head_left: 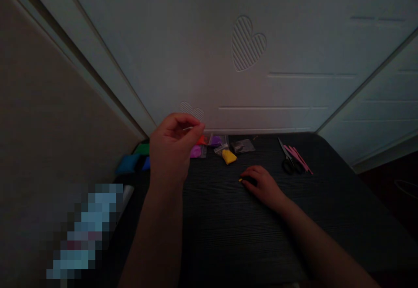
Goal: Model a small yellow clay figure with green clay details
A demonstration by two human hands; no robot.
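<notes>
A small yellow piece (240,180) lies on the dark worktop (215,222), at the fingertips of the right hand (263,186), whose thumb and fingers are slightly parted. Beyond it sits a bag of yellow material (229,156), with the purple bag (216,140) and the dark bag (242,146) near it. The left hand (173,142) is raised above the worktop, thumb and forefinger pinched together; whether anything is between them, one cannot tell. Black-handled scissors (289,162) lie beside pink strips (299,159) on the right.

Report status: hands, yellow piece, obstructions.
Left hand raised, fingertips pinched, contents unclear. Right hand low, tiny yellow piece at fingertips, grip unclear. Scissors right of right hand, apart from it.
</notes>
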